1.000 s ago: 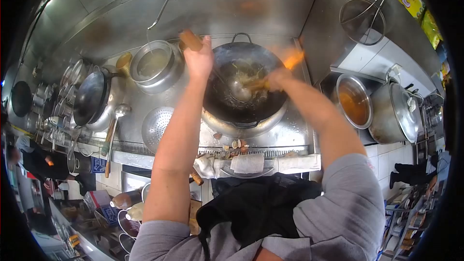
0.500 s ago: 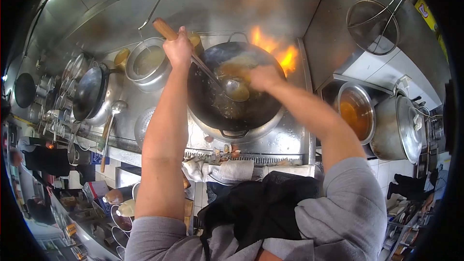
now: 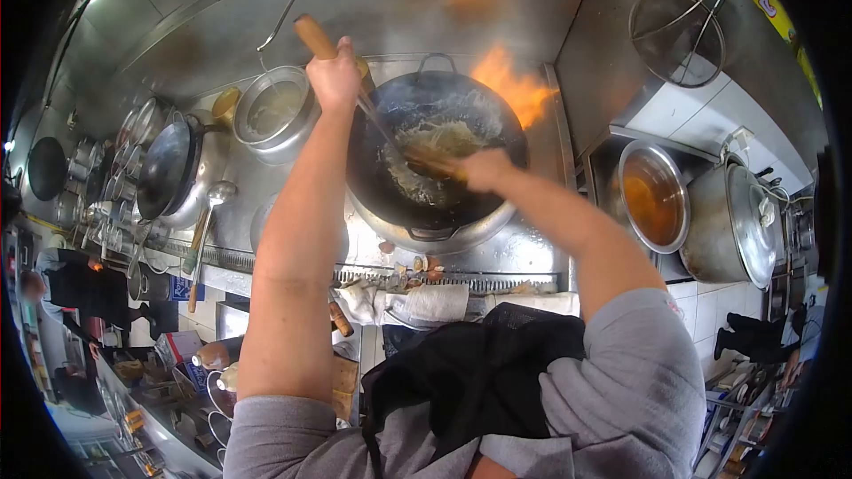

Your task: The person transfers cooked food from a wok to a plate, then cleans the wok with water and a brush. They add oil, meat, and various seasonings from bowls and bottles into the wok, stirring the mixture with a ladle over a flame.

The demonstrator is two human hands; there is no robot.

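My left hand point(image 3: 335, 78) is closed round the wooden handle of a metal ladle point(image 3: 380, 122), which slants down into a large dark wok point(image 3: 373, 200). Its bowl end is hidden. My right hand point(image 3: 486, 170) is closed on a blurred brown tool, apparently a wok brush point(image 3: 437, 165), low in the wok and crossing the ladle's lower end. Pale foamy liquid point(image 3: 448, 137) swirls around both tools.
Flames point(image 3: 515, 89) rise behind the wok's right rim. A strainer pot point(image 3: 273, 111) stands left, and a steel bowl of orange liquid point(image 3: 654, 200) and a lidded pot point(image 3: 754, 222) stand right. A wire strainer point(image 3: 679, 40) hangs upper right. People point(image 3: 84, 293) are in the background.
The brush has swung left and down across the ladle's bowl, covering it. My left hand has shifted slightly up and right. More pale foam shows in the wok.
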